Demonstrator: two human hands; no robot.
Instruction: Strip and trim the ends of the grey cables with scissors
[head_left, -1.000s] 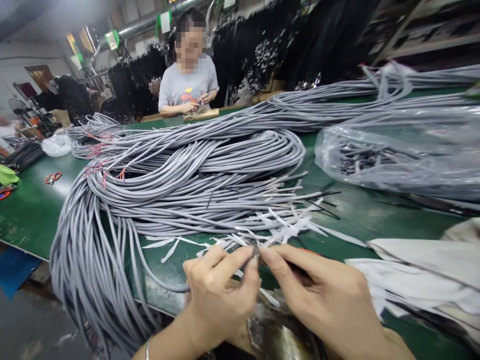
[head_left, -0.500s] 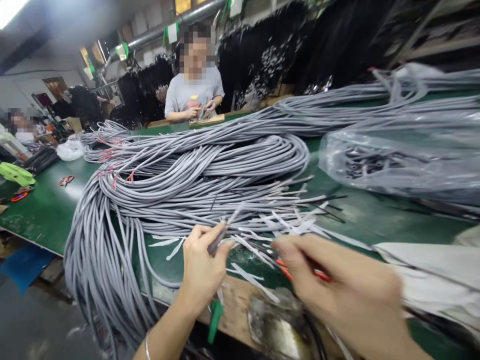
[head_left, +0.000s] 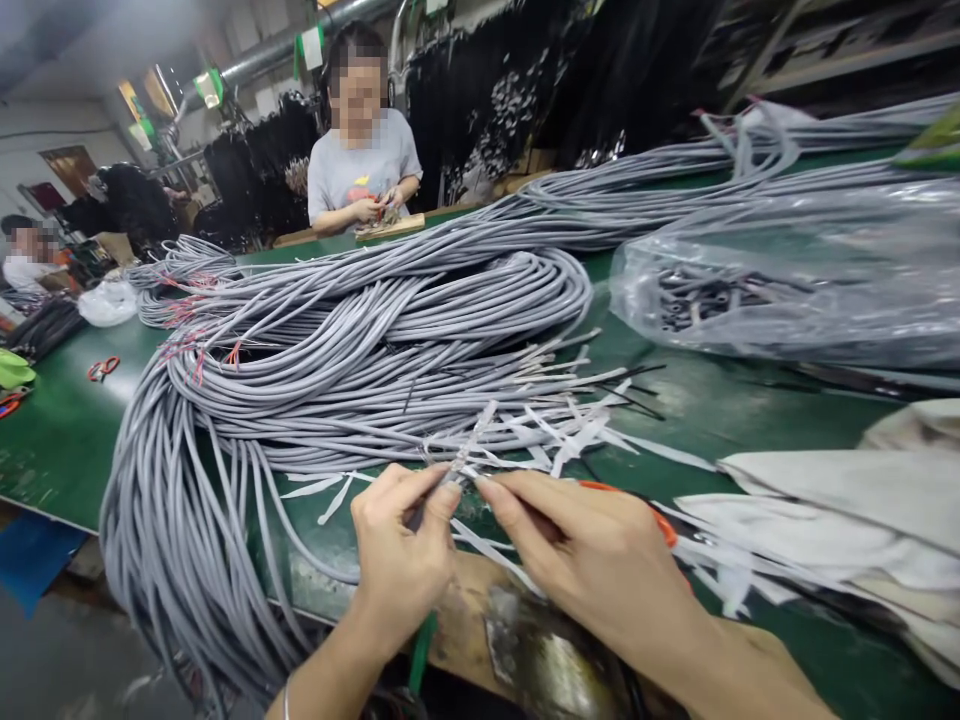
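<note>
My left hand [head_left: 409, 545] is closed around a grey cable [head_left: 418, 516] near its end. The cable's stripped end [head_left: 480, 430] points up and away, with pale wrapping showing. My right hand [head_left: 600, 560] pinches a thin white strip [head_left: 466, 474] beside the cable end, thumb and forefinger together. Orange-handled scissors [head_left: 664, 526] show behind the right hand, partly hidden; whether the other fingers hold them I cannot tell. Loose white strips [head_left: 577, 445] are scattered just beyond both hands, by the ends of a grey cable bundle [head_left: 360, 375].
Cables hang over the front edge of the green table [head_left: 60, 440]. A clear plastic bag [head_left: 810, 300] of dark pieces lies at right, near white cloth [head_left: 817, 500]. Red-handled scissors [head_left: 103, 369] lie at left. A co-worker [head_left: 364, 165] works across the table.
My right hand has moved left to the cable end and now pinches the white strip. The scissors' blades no longer show in front of it. The view has shifted slightly.
</note>
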